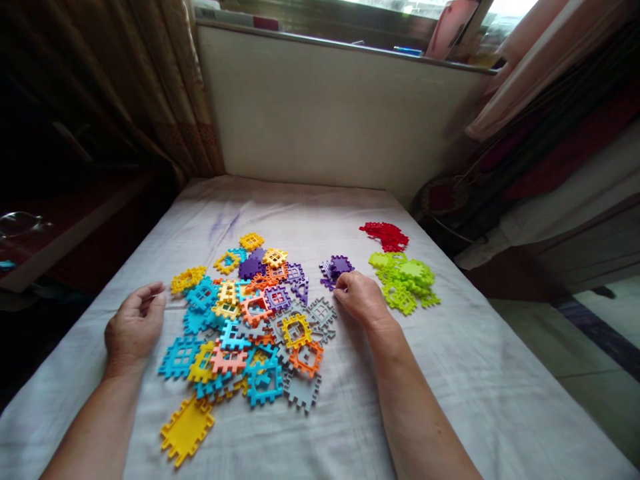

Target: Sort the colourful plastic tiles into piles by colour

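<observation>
My right hand (364, 299) reaches to a small purple pile, its thumb and fingers pinched at the edge of a purple interlocking plastic tile (342, 265). The fingertips partly hide that edge. On the left, my left hand (135, 323) hovers beside the mixed heap, fingers loosely curled and a gap between thumb and fingers, holding nothing. The heap has blue tiles (181, 357), orange tiles (307, 358), grey tiles (301, 389) and more purple tiles (252, 268). Nearest me lies a large yellow tile (188, 430).
Right of the purple pile lie a green pile (407, 277) and, farther back, a red pile (386, 236) of tiles. All rest on a pale sheet (440, 373). A white panel (320, 113) stands at the far edge, with curtains (165, 87) at the left.
</observation>
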The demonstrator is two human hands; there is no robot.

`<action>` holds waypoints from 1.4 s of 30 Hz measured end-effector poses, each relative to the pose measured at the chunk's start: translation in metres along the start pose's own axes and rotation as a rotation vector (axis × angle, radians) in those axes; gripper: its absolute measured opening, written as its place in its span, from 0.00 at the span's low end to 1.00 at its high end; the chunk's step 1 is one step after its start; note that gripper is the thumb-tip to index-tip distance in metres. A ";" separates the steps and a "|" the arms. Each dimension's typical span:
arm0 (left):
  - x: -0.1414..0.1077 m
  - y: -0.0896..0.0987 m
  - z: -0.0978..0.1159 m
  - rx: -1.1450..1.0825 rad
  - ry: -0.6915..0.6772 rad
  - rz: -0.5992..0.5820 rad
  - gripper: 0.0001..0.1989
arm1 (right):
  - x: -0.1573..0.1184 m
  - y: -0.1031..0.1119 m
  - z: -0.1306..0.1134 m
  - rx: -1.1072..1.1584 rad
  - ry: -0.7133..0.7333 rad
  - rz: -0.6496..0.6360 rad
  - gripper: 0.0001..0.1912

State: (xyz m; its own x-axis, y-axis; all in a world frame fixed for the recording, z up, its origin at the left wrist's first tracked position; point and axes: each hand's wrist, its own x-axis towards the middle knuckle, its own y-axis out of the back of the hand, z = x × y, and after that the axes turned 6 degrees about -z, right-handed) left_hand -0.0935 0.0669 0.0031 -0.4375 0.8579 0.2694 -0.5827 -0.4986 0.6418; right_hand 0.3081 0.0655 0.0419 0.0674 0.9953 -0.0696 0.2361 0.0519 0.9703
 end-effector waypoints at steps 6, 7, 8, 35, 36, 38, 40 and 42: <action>-0.001 0.002 0.004 0.002 0.008 -0.015 0.22 | -0.003 0.004 -0.019 0.011 0.004 -0.007 0.07; -0.001 0.002 0.005 0.000 0.011 -0.014 0.22 | -0.004 0.003 -0.025 0.034 0.038 -0.016 0.07; -0.002 0.002 0.006 -0.003 0.017 -0.014 0.22 | -0.006 0.002 -0.031 0.055 0.073 -0.026 0.07; -0.002 0.002 0.005 -0.006 0.027 -0.022 0.24 | -0.007 -0.028 -0.066 0.320 -0.017 -0.057 0.18; -0.002 0.001 0.004 -0.009 0.027 -0.024 0.23 | -0.007 -0.028 -0.066 0.309 -0.012 -0.062 0.18; -0.002 0.001 0.004 -0.017 0.024 -0.031 0.23 | -0.009 -0.028 -0.067 0.241 -0.003 -0.059 0.18; -0.002 0.001 0.004 -0.016 0.021 -0.034 0.23 | -0.010 -0.028 -0.068 0.140 0.000 -0.042 0.18; -0.002 0.001 0.006 -0.015 0.026 -0.033 0.23 | -0.012 -0.026 -0.071 0.059 0.005 -0.033 0.20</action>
State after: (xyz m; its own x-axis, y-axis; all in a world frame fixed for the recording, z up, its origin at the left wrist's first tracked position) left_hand -0.0893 0.0654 0.0076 -0.4355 0.8704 0.2299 -0.6068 -0.4724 0.6392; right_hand 0.2318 0.0579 0.0340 0.0541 0.9935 -0.0998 0.2948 0.0796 0.9522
